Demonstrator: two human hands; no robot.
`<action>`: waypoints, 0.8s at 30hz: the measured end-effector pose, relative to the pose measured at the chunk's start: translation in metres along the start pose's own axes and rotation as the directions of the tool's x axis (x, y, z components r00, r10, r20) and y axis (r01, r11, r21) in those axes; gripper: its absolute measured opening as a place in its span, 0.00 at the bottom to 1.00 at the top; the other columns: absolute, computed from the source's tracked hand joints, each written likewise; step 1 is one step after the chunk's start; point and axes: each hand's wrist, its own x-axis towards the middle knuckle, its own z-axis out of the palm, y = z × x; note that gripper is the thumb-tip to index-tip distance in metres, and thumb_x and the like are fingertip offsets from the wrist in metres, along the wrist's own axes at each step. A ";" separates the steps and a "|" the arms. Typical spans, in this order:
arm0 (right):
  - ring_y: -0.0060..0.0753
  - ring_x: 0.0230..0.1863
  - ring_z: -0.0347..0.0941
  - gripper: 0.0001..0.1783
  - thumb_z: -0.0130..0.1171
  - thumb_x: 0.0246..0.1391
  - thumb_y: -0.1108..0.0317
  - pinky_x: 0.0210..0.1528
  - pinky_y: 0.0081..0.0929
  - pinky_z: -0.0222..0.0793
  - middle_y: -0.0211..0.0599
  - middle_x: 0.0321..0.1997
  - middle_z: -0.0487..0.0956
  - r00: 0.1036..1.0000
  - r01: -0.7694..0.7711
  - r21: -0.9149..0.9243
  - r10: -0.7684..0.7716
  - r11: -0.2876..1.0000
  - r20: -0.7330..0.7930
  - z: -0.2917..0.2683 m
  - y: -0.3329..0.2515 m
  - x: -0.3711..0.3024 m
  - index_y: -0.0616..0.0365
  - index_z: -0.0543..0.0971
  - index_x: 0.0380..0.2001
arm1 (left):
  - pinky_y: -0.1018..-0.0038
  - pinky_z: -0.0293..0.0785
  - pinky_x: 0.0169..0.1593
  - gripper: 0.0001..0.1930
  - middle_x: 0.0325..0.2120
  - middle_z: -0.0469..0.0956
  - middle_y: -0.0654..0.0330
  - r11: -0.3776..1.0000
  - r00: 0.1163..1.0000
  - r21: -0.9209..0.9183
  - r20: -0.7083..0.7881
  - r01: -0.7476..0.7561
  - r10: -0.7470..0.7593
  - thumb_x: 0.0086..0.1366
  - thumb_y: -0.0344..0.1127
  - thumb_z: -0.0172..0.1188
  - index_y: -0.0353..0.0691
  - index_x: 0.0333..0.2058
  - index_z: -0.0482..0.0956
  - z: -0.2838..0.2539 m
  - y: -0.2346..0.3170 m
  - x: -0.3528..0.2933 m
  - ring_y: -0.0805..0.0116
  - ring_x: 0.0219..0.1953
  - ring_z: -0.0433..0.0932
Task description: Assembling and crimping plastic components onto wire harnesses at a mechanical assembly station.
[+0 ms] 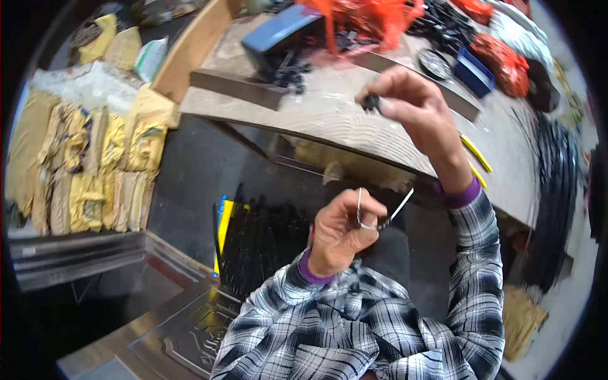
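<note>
My left hand point(342, 234), low in front of my body, is closed on a thin silvery bent wire piece point(403, 204) with a small black part at its bend. One end of it slants up to the right and another stands up beside my fingers. Raised over the near edge of the workbench, my right hand point(421, 111) pinches a small black part point(372, 102) between thumb and fingertips. What that part is, I cannot make out. Yellow-handled pliers point(476, 154) lie on the bench beside my right wrist.
On the workbench point(304, 117) are wooden strips point(237, 88), a blue box point(282, 28) spilling black parts, a blue tray point(473, 71), a round dish point(434, 64) and red bags point(500, 63). Long black rods point(259, 247) stand at my left. Brown-wrapped bundles point(88, 190) are stacked beyond.
</note>
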 end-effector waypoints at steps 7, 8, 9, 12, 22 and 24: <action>0.30 0.34 0.74 0.10 0.64 0.37 0.65 0.61 0.41 0.46 0.38 0.27 0.78 0.998 -0.031 -0.169 0.023 0.985 -0.051 0.000 -0.073 -0.099 0.54 0.74 0.24 | 0.85 0.65 0.37 0.14 0.32 0.71 0.67 0.986 0.999 -0.164 0.043 0.014 -0.007 0.53 0.21 0.60 0.34 0.40 0.73 0.062 -0.022 0.007 0.82 0.33 0.68; 0.30 0.34 0.73 0.10 0.63 0.38 0.65 0.61 0.42 0.46 0.38 0.27 0.78 0.999 -0.006 -0.189 -0.004 0.982 -0.052 -0.003 -0.075 -0.108 0.54 0.74 0.23 | 0.85 0.65 0.37 0.14 0.32 0.71 0.67 0.984 0.998 -0.177 0.059 0.020 -0.010 0.53 0.21 0.60 0.34 0.40 0.73 0.068 -0.025 0.006 0.82 0.33 0.68; 0.30 0.34 0.73 0.10 0.63 0.38 0.65 0.61 0.42 0.46 0.38 0.27 0.78 0.998 -0.007 -0.200 -0.006 0.980 -0.064 -0.006 -0.076 -0.117 0.54 0.74 0.23 | 0.85 0.65 0.38 0.14 0.32 0.71 0.67 0.988 0.997 -0.149 0.068 0.033 -0.023 0.53 0.21 0.60 0.34 0.40 0.73 0.073 -0.027 0.003 0.82 0.33 0.69; 0.29 0.33 0.73 0.09 0.62 0.40 0.64 0.61 0.41 0.47 0.37 0.27 0.78 0.993 -0.027 -0.201 0.003 0.979 -0.118 -0.015 -0.078 -0.137 0.55 0.74 0.23 | 0.85 0.66 0.39 0.14 0.32 0.72 0.67 0.994 0.996 -0.107 0.084 0.031 -0.022 0.53 0.21 0.60 0.34 0.40 0.73 0.086 -0.038 -0.003 0.82 0.34 0.69; 0.30 0.33 0.74 0.10 0.61 0.45 0.64 0.62 0.39 0.47 0.36 0.25 0.77 0.981 -0.017 -0.077 0.002 0.997 -0.196 -0.035 -0.075 -0.166 0.58 0.73 0.25 | 0.84 0.66 0.43 0.14 0.34 0.72 0.65 0.996 0.990 -0.065 0.129 0.062 -0.053 0.53 0.20 0.61 0.33 0.39 0.73 0.109 -0.054 -0.005 0.80 0.37 0.70; 0.31 0.33 0.74 0.10 0.60 0.45 0.65 0.62 0.39 0.46 0.36 0.25 0.77 0.980 -0.014 -0.048 0.004 0.999 -0.201 -0.039 -0.074 -0.167 0.59 0.73 0.26 | 0.84 0.66 0.44 0.14 0.34 0.72 0.65 0.995 0.990 -0.054 0.125 0.078 -0.071 0.52 0.20 0.61 0.32 0.39 0.73 0.111 -0.055 -0.004 0.80 0.37 0.70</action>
